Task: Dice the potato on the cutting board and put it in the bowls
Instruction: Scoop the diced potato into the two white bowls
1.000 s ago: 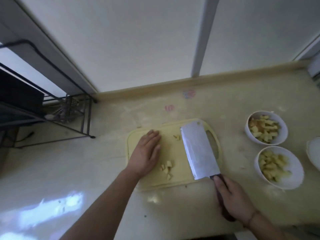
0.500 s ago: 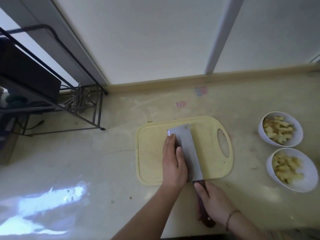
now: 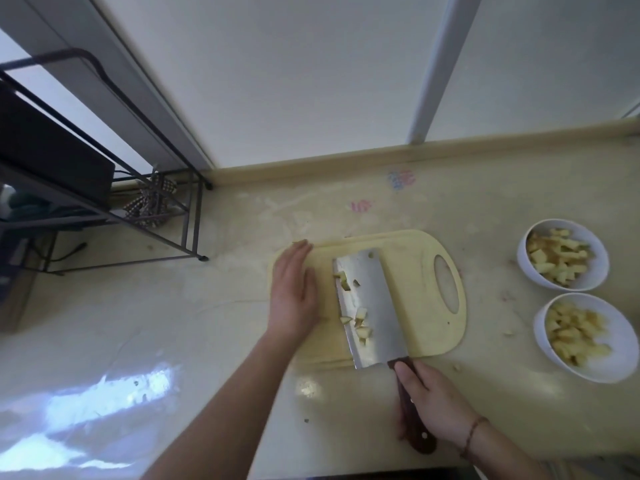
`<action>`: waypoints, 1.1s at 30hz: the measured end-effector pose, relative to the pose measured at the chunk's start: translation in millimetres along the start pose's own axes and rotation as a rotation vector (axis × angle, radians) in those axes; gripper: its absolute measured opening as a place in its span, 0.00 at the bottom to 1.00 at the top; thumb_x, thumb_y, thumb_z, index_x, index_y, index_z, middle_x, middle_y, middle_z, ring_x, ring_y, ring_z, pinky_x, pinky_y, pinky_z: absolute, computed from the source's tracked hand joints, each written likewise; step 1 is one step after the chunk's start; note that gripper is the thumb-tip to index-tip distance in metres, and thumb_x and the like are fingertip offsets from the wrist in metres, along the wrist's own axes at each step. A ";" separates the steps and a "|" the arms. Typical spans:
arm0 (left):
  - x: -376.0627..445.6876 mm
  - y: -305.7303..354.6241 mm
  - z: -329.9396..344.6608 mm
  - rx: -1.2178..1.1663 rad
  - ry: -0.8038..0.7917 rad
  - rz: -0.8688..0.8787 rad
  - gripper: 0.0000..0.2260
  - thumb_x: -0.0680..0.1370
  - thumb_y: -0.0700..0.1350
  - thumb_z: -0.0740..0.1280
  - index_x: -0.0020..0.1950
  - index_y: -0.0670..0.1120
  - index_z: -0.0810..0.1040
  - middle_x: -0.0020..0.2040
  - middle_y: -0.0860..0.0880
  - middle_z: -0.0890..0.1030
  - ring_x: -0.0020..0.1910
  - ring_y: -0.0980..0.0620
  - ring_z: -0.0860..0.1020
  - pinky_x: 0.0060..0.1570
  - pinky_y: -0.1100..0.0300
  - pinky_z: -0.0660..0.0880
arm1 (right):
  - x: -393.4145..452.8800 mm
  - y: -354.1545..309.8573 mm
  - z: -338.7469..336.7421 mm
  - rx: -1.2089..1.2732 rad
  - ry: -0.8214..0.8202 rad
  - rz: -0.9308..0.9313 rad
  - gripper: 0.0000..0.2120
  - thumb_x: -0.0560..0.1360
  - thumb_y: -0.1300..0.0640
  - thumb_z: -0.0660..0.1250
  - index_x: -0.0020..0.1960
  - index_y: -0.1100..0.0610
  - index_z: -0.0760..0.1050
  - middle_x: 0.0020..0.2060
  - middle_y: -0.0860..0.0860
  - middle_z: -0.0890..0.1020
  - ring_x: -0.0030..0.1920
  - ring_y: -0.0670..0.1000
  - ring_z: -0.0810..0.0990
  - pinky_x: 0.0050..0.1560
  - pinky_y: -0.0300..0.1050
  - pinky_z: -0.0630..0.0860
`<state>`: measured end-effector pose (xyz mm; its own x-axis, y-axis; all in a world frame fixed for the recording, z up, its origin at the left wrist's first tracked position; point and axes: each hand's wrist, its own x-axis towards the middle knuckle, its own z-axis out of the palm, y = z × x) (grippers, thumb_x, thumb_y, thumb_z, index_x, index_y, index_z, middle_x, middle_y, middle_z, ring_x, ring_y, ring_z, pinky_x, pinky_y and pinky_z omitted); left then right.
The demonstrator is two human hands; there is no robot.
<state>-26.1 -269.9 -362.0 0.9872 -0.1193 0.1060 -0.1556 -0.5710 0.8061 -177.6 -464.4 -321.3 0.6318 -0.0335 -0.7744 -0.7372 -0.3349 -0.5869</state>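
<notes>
on the flat of the cleaver (image 3: 369, 306), which lies broadside up over the middle of the yellow cutting board (image 3: 415, 265), sit the last few potato dice (image 3: 360, 322), a small cluster near the handle end and one or two more (image 3: 344, 280) up toward the tip, right along the left edge. that edge is the risk: the pieces look loose and wet and sit close to the lip, so any tilt to the left as the blade lifts would likely roll them off onto the board or the counter (image 3: 242, 323). the carry to the bowls is to the right, well apart from the board, and a quick swing could shed the pieces on the way. the right hand (image 3: 433, 407) is wrapped round the dark wooden handle, fingers curled; the left hand (image 3: 294, 292) lies flat with fingers straight and together on the board just beside the blade, so it could guard that edge, though it is near the sharp side. the dice are pale yellow, small and uneven, some with a darker face. the far bowl (image 3: 526, 265) and the near bowl (image 3: 547, 344) are white and each already holds a heap of the same cubes
</notes>
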 end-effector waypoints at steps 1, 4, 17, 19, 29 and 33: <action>11.3 -10.7 -6.3 0.108 -0.023 -0.010 0.18 0.80 0.38 0.61 0.70 0.42 0.75 0.70 0.44 0.75 0.73 0.44 0.68 0.74 0.49 0.63 | -0.9 -0.5 -0.6 0.015 -0.002 0.005 0.15 0.86 0.50 0.53 0.48 0.56 0.72 0.29 0.56 0.85 0.32 0.61 0.86 0.38 0.55 0.81; 33.6 -25.6 -17.1 0.287 -0.098 0.015 0.18 0.78 0.33 0.62 0.67 0.38 0.77 0.66 0.40 0.78 0.67 0.38 0.72 0.70 0.45 0.68 | -1.4 -0.7 -1.5 0.030 -0.001 -0.006 0.15 0.86 0.51 0.54 0.45 0.56 0.72 0.28 0.57 0.85 0.31 0.61 0.84 0.37 0.50 0.80; 72.1 -9.4 -6.3 0.419 -0.095 -0.104 0.09 0.78 0.36 0.66 0.54 0.42 0.84 0.52 0.44 0.82 0.56 0.41 0.74 0.52 0.56 0.56 | 1.9 3.3 -0.8 0.043 -0.014 -0.039 0.16 0.86 0.51 0.53 0.45 0.57 0.72 0.26 0.57 0.84 0.27 0.55 0.83 0.33 0.42 0.77; 75.8 -4.8 -5.7 0.430 -0.110 -0.189 0.10 0.80 0.37 0.64 0.56 0.45 0.82 0.53 0.47 0.81 0.58 0.44 0.72 0.52 0.56 0.56 | 1.9 3.7 -0.2 0.051 -0.013 -0.039 0.15 0.86 0.51 0.53 0.45 0.56 0.72 0.27 0.57 0.84 0.27 0.56 0.83 0.34 0.43 0.77; 71.3 0.2 -5.8 0.505 -0.105 -0.067 0.07 0.78 0.37 0.62 0.49 0.45 0.78 0.46 0.49 0.80 0.52 0.45 0.72 0.51 0.57 0.55 | 3.3 5.7 2.1 0.068 -0.004 -0.045 0.15 0.86 0.51 0.55 0.47 0.58 0.72 0.27 0.57 0.84 0.27 0.56 0.83 0.37 0.53 0.78; 20.4 1.7 -8.4 0.370 -0.121 0.078 0.02 0.72 0.38 0.66 0.40 0.44 0.75 0.37 0.52 0.76 0.44 0.46 0.73 0.50 0.55 0.60 | 1.2 4.8 1.5 0.056 0.004 -0.025 0.14 0.86 0.50 0.55 0.48 0.56 0.73 0.28 0.57 0.84 0.27 0.55 0.83 0.33 0.49 0.77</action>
<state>-5.8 -266.4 -353.6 0.9639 -0.2564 0.0712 -0.2542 -0.8080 0.5315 -180.7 -464.6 -325.4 0.6509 -0.0298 -0.7586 -0.7334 -0.2827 -0.6182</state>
